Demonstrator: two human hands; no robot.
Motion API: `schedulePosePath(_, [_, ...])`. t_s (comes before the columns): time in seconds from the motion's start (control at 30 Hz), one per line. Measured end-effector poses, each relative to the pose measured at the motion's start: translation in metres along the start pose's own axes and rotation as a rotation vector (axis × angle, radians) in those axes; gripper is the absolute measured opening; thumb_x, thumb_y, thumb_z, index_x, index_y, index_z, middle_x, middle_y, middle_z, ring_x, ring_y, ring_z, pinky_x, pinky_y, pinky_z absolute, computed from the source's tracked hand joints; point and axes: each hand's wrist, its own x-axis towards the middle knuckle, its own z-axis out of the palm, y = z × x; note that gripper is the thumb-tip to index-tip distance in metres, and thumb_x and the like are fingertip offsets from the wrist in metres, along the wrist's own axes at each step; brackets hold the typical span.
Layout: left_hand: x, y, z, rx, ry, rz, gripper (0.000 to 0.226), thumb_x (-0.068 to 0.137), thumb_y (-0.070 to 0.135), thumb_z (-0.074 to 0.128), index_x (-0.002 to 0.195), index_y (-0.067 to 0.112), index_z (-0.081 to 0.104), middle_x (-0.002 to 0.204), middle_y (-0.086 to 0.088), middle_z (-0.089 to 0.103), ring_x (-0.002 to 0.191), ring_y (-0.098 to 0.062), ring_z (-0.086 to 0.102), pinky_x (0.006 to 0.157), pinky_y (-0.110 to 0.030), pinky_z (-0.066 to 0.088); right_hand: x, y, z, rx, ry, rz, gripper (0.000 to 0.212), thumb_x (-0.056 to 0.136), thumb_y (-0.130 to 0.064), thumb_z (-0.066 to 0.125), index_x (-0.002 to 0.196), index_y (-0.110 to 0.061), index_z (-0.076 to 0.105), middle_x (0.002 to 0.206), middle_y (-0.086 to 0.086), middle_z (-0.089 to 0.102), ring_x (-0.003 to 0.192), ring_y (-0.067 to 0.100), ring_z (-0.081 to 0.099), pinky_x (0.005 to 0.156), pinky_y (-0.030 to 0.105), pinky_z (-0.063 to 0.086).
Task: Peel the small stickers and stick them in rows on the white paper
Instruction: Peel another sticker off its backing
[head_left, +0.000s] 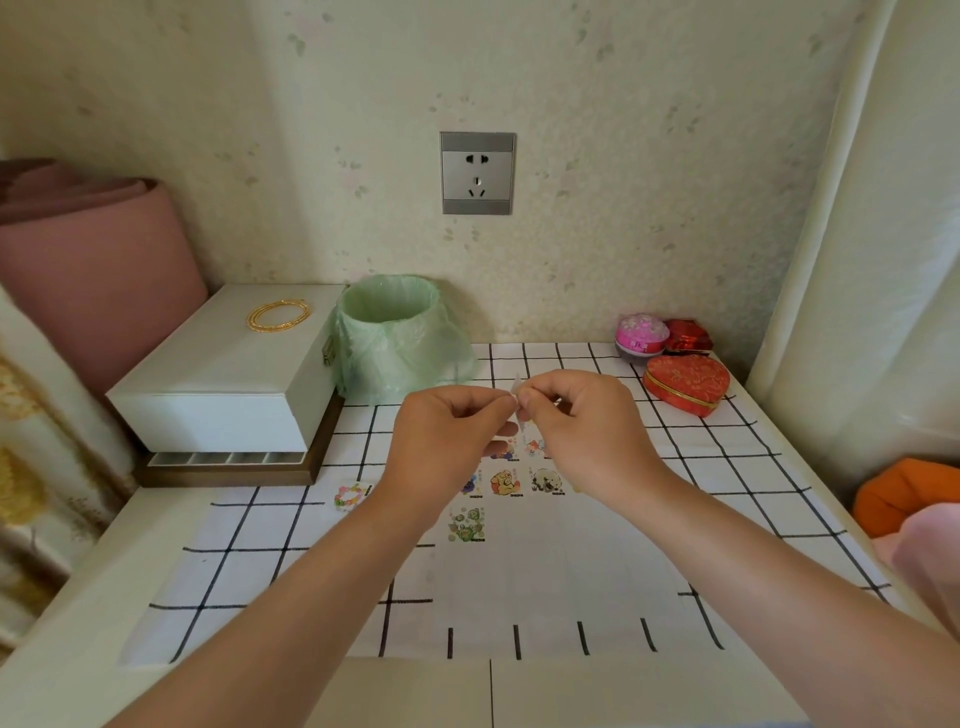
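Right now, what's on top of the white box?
A coiled gold chain lies on the lid of the white box, near its back edge. Nothing else shows on the lid. The lid is closed, so the inside is hidden.

I can read no text here. The stickers (505, 483) on the paper (545, 566) carry tiny dark captions beneath their cartoons, but these are too small for me to read.
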Motion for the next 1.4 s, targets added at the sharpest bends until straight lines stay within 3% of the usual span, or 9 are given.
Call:
schedulePosePath(0.17, [0.000,-0.001,0.000,-0.035,0.002,-0.026,0.012,0.090,0.018,0.072,0.093,0.009,0.079,0.081,-0.009,0.076,0.080,-0.021,0.074,0.070,-0.030,0.061,-0.002,-0.001,-0.002,-0.063,0.000,-0.048,0.025,0.096,-0.019,0.060,0.080,-0.030,0.075,0.070,-0.019,0.068,0.057,-0.002,0.058,0.056,0.017,0.038])
schedulePosePath(0.47, [-0.001,0.002,0.002,-0.008,0.002,-0.020,0.014,0.092,0.011,0.067,0.084,0.012,0.079,0.076,-0.007,0.075,0.078,-0.018,0.074,0.063,-0.024,0.059,-0.002,0.000,-0.001,-0.081,0.008,-0.054,0.025,0.095,-0.021,0.060,0.076,-0.028,0.074,0.073,-0.020,0.069,0.051,0.005,0.055,0.054,0.023,0.043])
schedulePosePath(0.67, [-0.001,0.002,0.001,-0.026,-0.007,-0.037,0.012,0.091,0.012,0.067,0.086,0.009,0.078,0.077,-0.009,0.075,0.079,-0.018,0.074,0.064,-0.025,0.059,-0.002,0.000,-0.001,-0.044,0.001,-0.023,0.025,0.095,-0.022,0.060,0.076,-0.028,0.073,0.071,-0.023,0.068,0.053,0.002,0.056,0.054,0.019,0.040])
schedulePosePath(0.83, [0.001,0.005,-0.002,-0.035,-0.040,-0.037,0.011,0.091,0.013,0.069,0.088,0.007,0.077,0.082,-0.010,0.075,0.080,-0.018,0.073,0.064,-0.025,0.059,-0.001,-0.003,-0.002,0.063,-0.029,0.030,0.022,0.096,-0.020,0.059,0.081,-0.025,0.074,0.077,-0.019,0.071,0.057,-0.001,0.058,0.057,0.021,0.047])
schedulePosePath(0.97, [0.001,0.010,-0.006,-0.048,-0.096,-0.066,0.014,0.092,0.018,0.069,0.094,0.007,0.077,0.088,-0.012,0.075,0.082,-0.017,0.073,0.066,-0.027,0.060,-0.001,-0.005,-0.007,0.130,-0.062,0.059,0.023,0.098,-0.017,0.057,0.083,-0.021,0.074,0.063,-0.018,0.067,0.047,0.002,0.053,0.046,0.015,0.039])
schedulePosePath(1.13, [0.000,0.010,-0.005,-0.020,-0.088,-0.096,0.011,0.089,0.018,0.073,0.093,0.009,0.078,0.086,-0.010,0.076,0.079,-0.017,0.073,0.066,-0.028,0.061,-0.001,0.002,-0.003,0.073,-0.018,0.024,0.017,0.095,-0.025,0.062,0.084,-0.033,0.072,0.080,-0.018,0.072,0.062,0.003,0.061,0.064,0.028,0.055])
schedulePosePath(1.3, [0.001,0.011,-0.006,-0.032,-0.072,-0.156,0.011,0.087,0.016,0.075,0.088,0.006,0.077,0.084,-0.013,0.075,0.076,-0.020,0.073,0.061,-0.027,0.059,-0.002,0.005,0.000,0.025,-0.012,0.014,0.013,0.094,-0.025,0.065,0.086,-0.032,0.072,0.074,-0.026,0.066,0.062,-0.005,0.059,0.059,0.014,0.041])
schedulePosePath(1.4, [0.002,0.011,-0.008,-0.040,-0.064,-0.168,0.008,0.087,0.012,0.072,0.088,0.003,0.072,0.085,-0.012,0.075,0.071,-0.019,0.072,0.060,-0.029,0.059,-0.002,0.004,0.000,0.044,-0.028,0.040,0.013,0.095,-0.027,0.063,0.084,-0.030,0.071,0.080,-0.024,0.068,0.064,-0.004,0.063,0.058,0.014,0.041])
